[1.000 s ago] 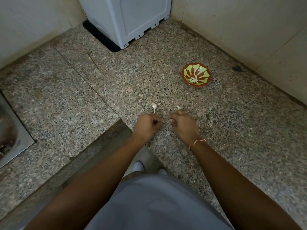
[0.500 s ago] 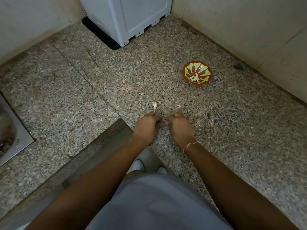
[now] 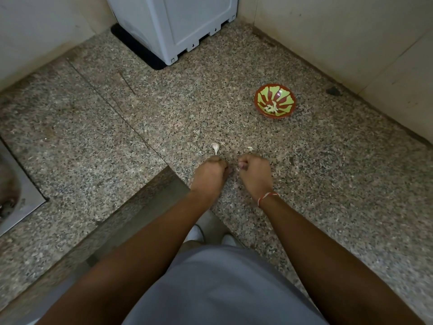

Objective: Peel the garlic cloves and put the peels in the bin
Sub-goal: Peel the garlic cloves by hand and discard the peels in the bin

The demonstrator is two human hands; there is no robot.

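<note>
Meanwhile your curled left hand (image 3: pixel 209 171) and right hand (image 3: pixel 253 170) had drawn slightly apart; whatever they pinched stayed hidden, so peeling probably continued.

Speckled granite desk (image 3: pixel 328 184): red/green bowl (image 3: pixel 274 100) w/ pale bits inside, garlic clove (image 3: pixel 215 147) nr front edge, small peel scrap (image 3: pixel 250 148) beside it, grey appliance (image 3: pixel 178 24) at back.

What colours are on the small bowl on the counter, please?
Red-brown with light green petal-like patches; the bowl shows in the head view.
</note>
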